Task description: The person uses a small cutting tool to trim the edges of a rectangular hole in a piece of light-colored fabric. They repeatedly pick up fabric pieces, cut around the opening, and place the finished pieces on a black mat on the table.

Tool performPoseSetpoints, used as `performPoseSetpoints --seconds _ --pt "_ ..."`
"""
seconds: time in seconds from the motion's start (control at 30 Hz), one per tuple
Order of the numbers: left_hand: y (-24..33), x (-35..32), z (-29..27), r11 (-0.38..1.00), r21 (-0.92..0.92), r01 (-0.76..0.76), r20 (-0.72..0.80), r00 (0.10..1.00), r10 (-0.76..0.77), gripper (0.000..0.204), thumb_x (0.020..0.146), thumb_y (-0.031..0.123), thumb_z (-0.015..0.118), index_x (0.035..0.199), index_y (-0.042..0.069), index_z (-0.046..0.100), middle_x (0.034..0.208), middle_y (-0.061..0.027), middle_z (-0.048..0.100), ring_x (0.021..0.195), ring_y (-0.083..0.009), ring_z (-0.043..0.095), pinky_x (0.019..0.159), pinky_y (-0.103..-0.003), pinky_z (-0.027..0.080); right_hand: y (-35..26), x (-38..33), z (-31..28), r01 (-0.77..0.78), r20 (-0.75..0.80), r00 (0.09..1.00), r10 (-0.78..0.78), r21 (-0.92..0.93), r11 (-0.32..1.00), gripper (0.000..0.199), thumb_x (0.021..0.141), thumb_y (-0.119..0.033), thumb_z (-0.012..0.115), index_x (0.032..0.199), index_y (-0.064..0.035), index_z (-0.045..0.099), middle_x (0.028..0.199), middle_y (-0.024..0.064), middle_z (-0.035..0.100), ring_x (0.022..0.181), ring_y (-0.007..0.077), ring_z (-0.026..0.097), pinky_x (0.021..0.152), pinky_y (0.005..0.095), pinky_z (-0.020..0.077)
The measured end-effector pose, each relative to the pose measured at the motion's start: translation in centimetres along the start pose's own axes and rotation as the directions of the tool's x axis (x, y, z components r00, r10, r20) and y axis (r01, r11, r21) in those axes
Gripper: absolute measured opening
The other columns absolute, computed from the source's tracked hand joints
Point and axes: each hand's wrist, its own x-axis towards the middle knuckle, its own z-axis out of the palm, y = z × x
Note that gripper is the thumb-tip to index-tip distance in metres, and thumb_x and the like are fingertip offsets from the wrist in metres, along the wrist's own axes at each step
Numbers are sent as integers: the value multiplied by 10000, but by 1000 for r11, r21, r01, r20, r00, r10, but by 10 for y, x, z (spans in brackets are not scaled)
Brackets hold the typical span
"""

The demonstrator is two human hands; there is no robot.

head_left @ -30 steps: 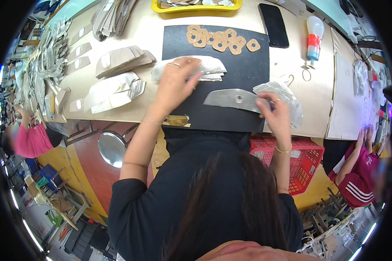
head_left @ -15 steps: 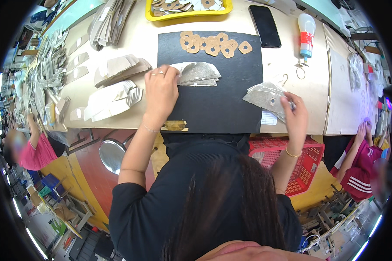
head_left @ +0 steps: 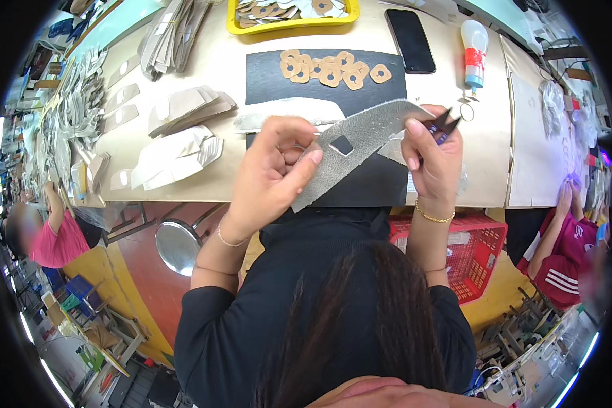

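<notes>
Holding grey cutout piece (head_left: 350, 153) over black mat (head_left: 381, 180), both hands.

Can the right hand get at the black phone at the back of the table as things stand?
Probably not right away. The right hand is full: it grips small snips and one end of the grey leather piece. The phone lies uncovered beyond it, so the path looks free once something is put down.
</notes>
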Motion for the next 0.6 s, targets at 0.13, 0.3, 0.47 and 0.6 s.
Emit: performPoseSetpoints --seconds 0.13,0.3,0.47,0.6 --pt "-8 13 4 851 387 -355 99 934 344 191 920 -1 545 1086 -23 638 955 -88 676 869 -168 629 772 -298 496 -21 -11 4 263 374 900 -225 -51 964 189 790 66 712 960 -13 690 923 148 722 613 127 642 503 231 496" --pt "-15 16 13 938 60 -342 -53 937 345 207 864 89 688 1042 -18 697 1118 -129 652 1025 -262 643 897 -314 478 -24 -23 19 606 704 682 -198 -392 692 277 651 -14 791 915 -91 749 993 97 739 775 233 723 651 292 561" --pt "-15 12 13 613 614 -497 -72 738 671 313 722 17 809 1022 29 721 1104 -97 661 983 -236 647 872 -364 460 -25 -29 25 364 358 910 -208 -453 814 455 747 -313 818 1090 -59 661 925 59 665 775 162 629 665 276 500" --pt "-16 15 15 374 754 -540 19 587 809 321 676 12 829 978 59 733 1087 -61 660 976 -219 648 811 -347 437 -16 -31 35 291 181 956 -229 -538 791 392 838 -208 772 1143 -18 617 908 76 633 764 141 587 671 272 473"
